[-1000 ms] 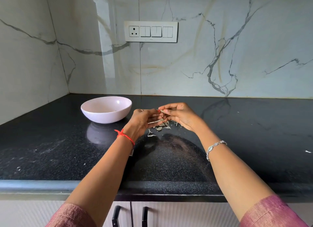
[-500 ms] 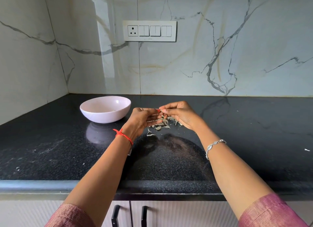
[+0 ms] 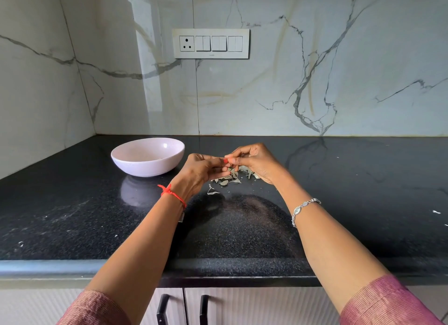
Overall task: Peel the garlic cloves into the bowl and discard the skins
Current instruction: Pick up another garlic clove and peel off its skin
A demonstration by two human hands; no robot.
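Observation:
My left hand point(image 3: 201, 170) and my right hand point(image 3: 254, 162) meet fingertip to fingertip just above the black counter. Their curled fingers pinch a small garlic clove between them; the clove itself is almost wholly hidden by the fingers. Under and just right of the hands lies a small heap of pale garlic skins point(image 3: 232, 176), with one loose curl of skin point(image 3: 212, 191) nearer to me. A pale pink bowl point(image 3: 135, 166) stands upright on the counter to the left of my left hand. Its inside shows no cloves from this angle.
The black speckled counter point(image 3: 72, 215) runs left and right, with its front edge close to me and cabinet handles point(image 3: 162, 307) below. A marble wall with a switch panel point(image 3: 211, 43) stands behind. A white scrap point(image 3: 436, 212) lies at far right.
Both hands have stayed in place over the skins. The fingertips have drawn closer together, and a strip of skin that hung from my left hand is no longer seen.

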